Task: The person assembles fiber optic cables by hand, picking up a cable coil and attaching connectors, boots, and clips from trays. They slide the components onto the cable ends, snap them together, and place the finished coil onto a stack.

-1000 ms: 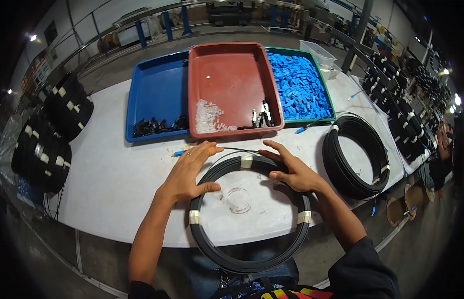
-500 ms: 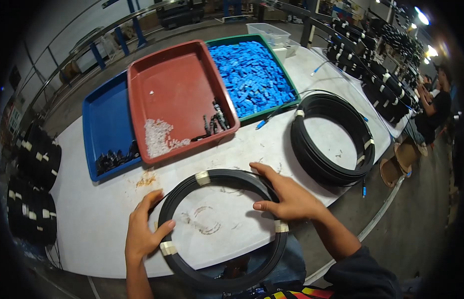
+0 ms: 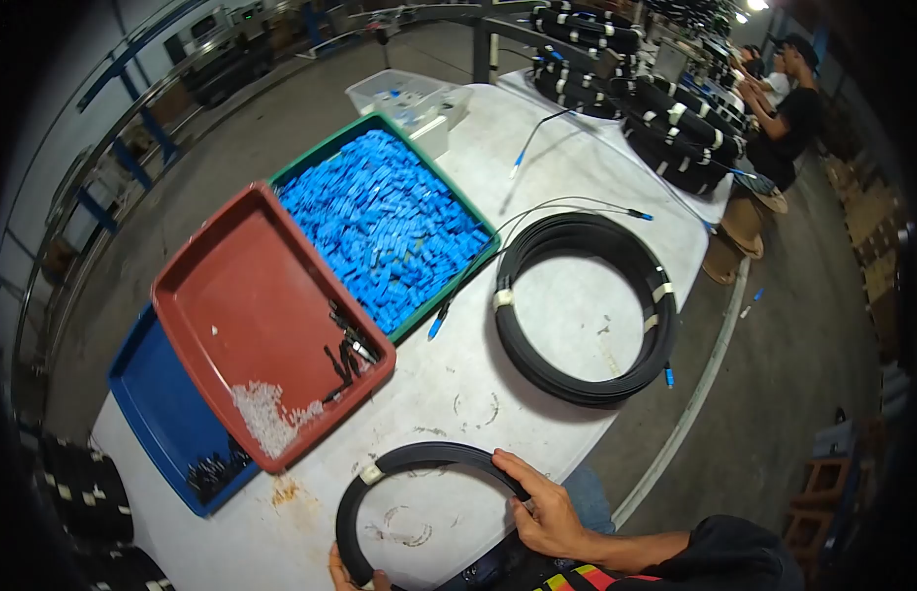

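We have a black cable coil (image 3: pixel 419 455) at the near edge of the white worktop (image 3: pixel 439 394), held in both hands. Our right hand (image 3: pixel 549 517) has its fingers bent around the coil's upper right side, thumb on the inner edge. Our left hand (image 3: pixel 356 575) grips the lower left side, mostly cut off by the bottom of the view; we cannot tell how tightly its fingers close.

The worktop runs away from us at a slant, its surface marked with an orange-brown stain (image 3: pixel 285 490) near the trays and dark scuffs (image 3: pixel 404 535) showing through the ring. A red tray (image 3: pixel 222 276) overlaps a blue tray (image 3: pixel 148 384) and adjoins a green tray (image 3: pixel 441 177) heaped with blue connectors (image 3: pixel 380 217). Beyond stands a clear bin (image 3: pixel 364 97). A second coil (image 3: pixel 513 340) lies to the right, bound with pale tape.

Around us spreads a grey floor (image 3: pixel 321 94), with blue posts (image 3: pixel 143 148) at far left. More coils are piled at the upper right (image 3: pixel 665 143) and down the left side (image 3: pixel 84 492). Past the upper-right pile, several people (image 3: pixel 788 128) line another work area, brown spools (image 3: pixel 742 222) near them.
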`<act>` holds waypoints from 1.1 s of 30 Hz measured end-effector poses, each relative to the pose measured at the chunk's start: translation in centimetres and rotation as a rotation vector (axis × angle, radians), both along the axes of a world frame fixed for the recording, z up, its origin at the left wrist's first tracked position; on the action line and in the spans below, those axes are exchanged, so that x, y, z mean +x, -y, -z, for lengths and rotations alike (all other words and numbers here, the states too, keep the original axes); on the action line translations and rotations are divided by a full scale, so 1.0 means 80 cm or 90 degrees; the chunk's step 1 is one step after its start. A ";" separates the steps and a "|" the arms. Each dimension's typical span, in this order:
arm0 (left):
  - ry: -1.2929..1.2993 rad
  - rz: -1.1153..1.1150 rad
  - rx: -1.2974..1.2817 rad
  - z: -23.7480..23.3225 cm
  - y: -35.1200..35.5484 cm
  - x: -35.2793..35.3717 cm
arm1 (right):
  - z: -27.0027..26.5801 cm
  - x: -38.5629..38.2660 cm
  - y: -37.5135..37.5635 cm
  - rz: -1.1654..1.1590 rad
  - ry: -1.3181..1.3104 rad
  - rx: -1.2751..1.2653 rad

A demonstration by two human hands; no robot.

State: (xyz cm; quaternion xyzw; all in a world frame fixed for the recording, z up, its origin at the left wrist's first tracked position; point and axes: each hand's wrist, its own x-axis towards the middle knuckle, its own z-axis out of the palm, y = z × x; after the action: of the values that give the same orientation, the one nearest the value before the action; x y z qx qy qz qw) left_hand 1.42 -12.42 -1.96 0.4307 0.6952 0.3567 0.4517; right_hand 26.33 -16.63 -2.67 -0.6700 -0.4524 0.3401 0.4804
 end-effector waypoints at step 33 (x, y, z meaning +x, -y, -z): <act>0.081 0.632 0.204 -0.170 -0.290 0.451 | -0.165 0.267 -0.047 0.643 -0.046 0.099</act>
State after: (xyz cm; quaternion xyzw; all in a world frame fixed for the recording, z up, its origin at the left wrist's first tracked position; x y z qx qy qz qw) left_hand 37.51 10.77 11.67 0.7492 0.3153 0.2276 0.5362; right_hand 47.73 -12.91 10.52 -0.7550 -0.0791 0.0539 0.6488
